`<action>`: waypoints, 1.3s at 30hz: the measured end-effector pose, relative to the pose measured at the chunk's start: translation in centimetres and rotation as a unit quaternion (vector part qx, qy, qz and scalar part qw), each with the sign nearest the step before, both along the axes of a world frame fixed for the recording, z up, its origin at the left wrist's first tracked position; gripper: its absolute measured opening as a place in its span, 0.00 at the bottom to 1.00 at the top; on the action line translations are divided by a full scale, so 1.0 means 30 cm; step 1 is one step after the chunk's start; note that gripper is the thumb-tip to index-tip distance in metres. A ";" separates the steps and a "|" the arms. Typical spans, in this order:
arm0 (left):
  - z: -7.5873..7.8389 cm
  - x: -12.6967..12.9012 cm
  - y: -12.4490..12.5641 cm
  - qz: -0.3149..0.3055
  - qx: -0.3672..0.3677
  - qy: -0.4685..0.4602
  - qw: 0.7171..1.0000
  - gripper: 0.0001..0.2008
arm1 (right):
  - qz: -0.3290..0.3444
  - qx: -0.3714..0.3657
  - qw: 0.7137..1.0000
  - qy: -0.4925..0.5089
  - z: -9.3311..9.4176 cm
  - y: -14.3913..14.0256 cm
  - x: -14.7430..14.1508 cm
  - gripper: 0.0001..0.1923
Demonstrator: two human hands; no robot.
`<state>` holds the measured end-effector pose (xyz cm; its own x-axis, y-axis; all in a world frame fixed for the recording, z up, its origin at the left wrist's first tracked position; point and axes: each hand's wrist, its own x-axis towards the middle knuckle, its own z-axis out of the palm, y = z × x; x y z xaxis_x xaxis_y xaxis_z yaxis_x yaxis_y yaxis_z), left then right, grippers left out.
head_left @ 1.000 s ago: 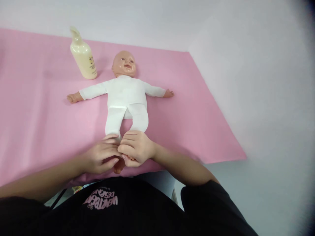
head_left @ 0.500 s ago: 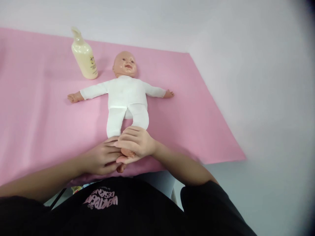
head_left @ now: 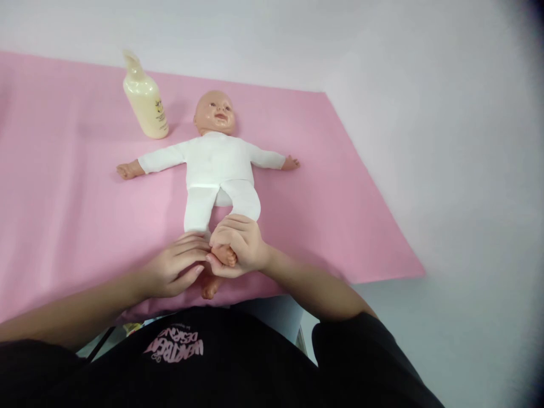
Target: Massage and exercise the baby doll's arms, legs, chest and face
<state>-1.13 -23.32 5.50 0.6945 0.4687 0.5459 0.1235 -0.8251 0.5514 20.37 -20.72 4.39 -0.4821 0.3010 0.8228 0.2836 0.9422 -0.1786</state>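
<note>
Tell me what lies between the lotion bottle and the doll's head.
Nothing: in the head view, only bare pink sheet separates the bottle from the doll's head. Both stand apart, untouched by either hand.
</note>
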 end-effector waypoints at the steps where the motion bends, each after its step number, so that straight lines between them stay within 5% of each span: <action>1: -0.001 -0.001 0.000 -0.001 -0.002 0.000 1.000 0.12 | -0.002 -0.008 1.000 -0.015 -0.005 -0.002 0.002 0.07; 8: -0.010 -0.011 0.000 -0.013 -0.013 0.008 1.000 0.12 | 0.022 -0.025 0.997 -0.070 -0.021 -0.001 0.016 0.07; 14: -0.015 -0.007 -0.007 -0.021 -0.013 -0.004 1.000 0.11 | 0.037 0.004 0.995 -0.094 -0.030 0.023 0.026 0.28; 20: -0.028 -0.019 -0.013 0.009 -0.038 -0.021 0.999 0.12 | -0.019 0.055 0.996 -0.066 -0.026 0.064 0.042 0.42; 26: -0.045 -0.041 -0.015 0.054 -0.082 -0.053 0.994 0.13 | -0.064 0.049 0.988 -0.130 -0.023 0.081 0.050 0.34; 34: -0.053 -0.041 -0.022 0.060 -0.114 -0.075 0.989 0.14 | -0.032 0.051 0.991 -0.116 -0.013 0.080 0.048 0.24; 39: -0.041 -0.037 -0.018 0.040 -0.085 -0.075 0.993 0.15 | -0.013 0.038 0.993 -0.107 -0.023 0.081 0.053 0.27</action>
